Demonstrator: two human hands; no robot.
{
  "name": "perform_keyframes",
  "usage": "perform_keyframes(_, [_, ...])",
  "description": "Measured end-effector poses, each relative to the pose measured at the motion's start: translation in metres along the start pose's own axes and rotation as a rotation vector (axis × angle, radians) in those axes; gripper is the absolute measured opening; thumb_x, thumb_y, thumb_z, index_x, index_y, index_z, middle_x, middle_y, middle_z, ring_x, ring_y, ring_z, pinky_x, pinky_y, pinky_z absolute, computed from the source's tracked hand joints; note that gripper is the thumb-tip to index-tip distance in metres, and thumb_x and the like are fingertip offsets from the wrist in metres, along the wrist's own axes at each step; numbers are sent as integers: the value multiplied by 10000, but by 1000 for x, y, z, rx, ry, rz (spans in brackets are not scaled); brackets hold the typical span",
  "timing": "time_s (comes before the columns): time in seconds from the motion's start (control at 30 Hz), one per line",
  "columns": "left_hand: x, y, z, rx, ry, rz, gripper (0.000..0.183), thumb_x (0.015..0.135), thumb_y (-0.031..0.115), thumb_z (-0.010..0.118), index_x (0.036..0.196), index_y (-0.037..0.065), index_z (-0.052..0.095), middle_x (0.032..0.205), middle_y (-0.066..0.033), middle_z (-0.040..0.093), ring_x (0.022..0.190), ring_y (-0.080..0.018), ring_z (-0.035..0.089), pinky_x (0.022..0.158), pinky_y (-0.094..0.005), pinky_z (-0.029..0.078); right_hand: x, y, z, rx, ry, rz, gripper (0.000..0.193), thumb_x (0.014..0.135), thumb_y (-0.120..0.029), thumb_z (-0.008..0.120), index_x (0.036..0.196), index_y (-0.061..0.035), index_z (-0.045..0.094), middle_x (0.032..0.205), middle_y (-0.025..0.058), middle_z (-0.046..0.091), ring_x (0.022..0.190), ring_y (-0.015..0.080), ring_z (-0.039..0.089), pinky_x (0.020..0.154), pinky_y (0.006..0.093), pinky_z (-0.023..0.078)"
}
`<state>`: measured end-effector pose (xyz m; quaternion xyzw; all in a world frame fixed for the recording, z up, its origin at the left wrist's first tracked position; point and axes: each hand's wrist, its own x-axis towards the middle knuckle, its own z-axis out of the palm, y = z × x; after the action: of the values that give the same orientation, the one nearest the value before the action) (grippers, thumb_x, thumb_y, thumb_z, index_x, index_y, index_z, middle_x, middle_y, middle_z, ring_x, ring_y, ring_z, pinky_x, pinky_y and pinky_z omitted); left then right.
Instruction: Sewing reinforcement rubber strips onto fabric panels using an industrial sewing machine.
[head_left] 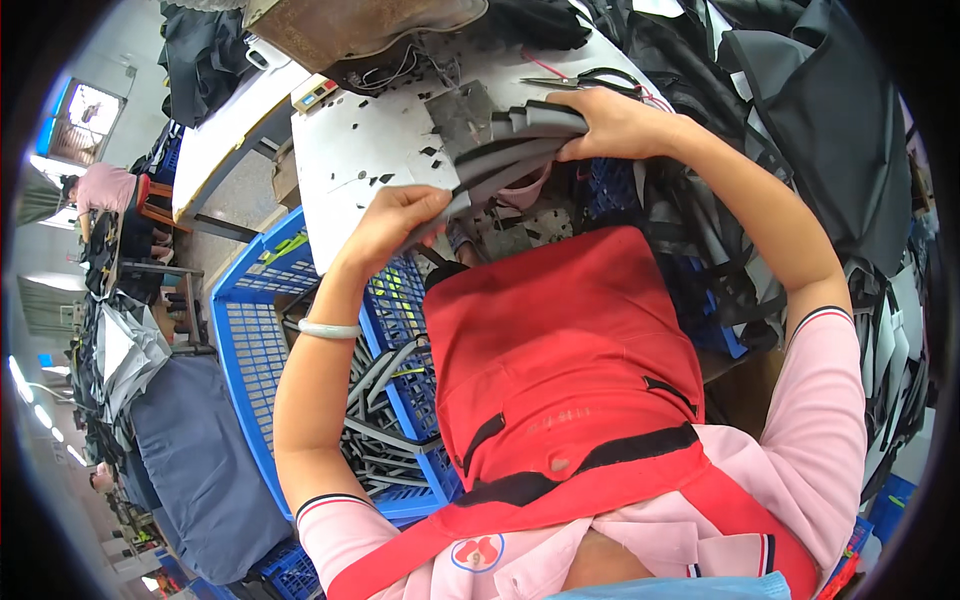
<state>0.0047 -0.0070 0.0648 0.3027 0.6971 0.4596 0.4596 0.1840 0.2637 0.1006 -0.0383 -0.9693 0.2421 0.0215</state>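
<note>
Left hand (400,215) and right hand (622,122) both grip a bundle of dark grey strips (512,155) at the upper middle of the head view; the left pinches the bundle's lower-left end between thumb and fingers, the right is closed around its upper-right end, and the strips bow between them; behind lies a white bench (345,190) strewn with small dark scraps (387,178); scissors (600,82) with black handles lie just above the right hand; below the left hand, left of centre, a blue crate (262,350) holds more grey strips (385,440); a red apron (570,330) fills the centre; dark sheet material (820,90) hangs at the upper right; another person (103,188) in pink stands at the upper left.
</note>
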Motion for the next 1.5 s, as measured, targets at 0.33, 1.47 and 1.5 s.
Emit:
perform_keyframes(0.33, [31, 44, 15, 491, 429, 509, 258, 871, 213, 672, 925, -39, 695, 688, -57, 633, 629, -96, 542, 585, -262, 439, 19, 23, -33, 140, 53, 83, 648, 737, -249, 757, 1257, 66, 535, 1113, 221, 642, 1032, 262, 611, 949, 315, 435])
perform_keyframes(1.47, [68, 50, 3, 196, 478, 429, 278, 889, 212, 672, 983, -46, 712, 669, -35, 623, 535, -65, 477, 494, -223, 387, 37, 46, -32, 287, 187, 144, 646, 698, -346, 800, 1169, 50, 603, 1004, 175, 678, 915, 245, 634, 885, 314, 460])
perform_keyframes(1.5, [68, 50, 3, 192, 474, 426, 275, 890, 209, 671, 982, -47, 712, 671, -33, 623, 535, -66, 477, 494, -222, 388, 37, 46, -32, 287, 189, 143, 646, 698, -346, 800, 1169, 50, 603, 1004, 175, 678, 915, 245, 634, 885, 314, 460])
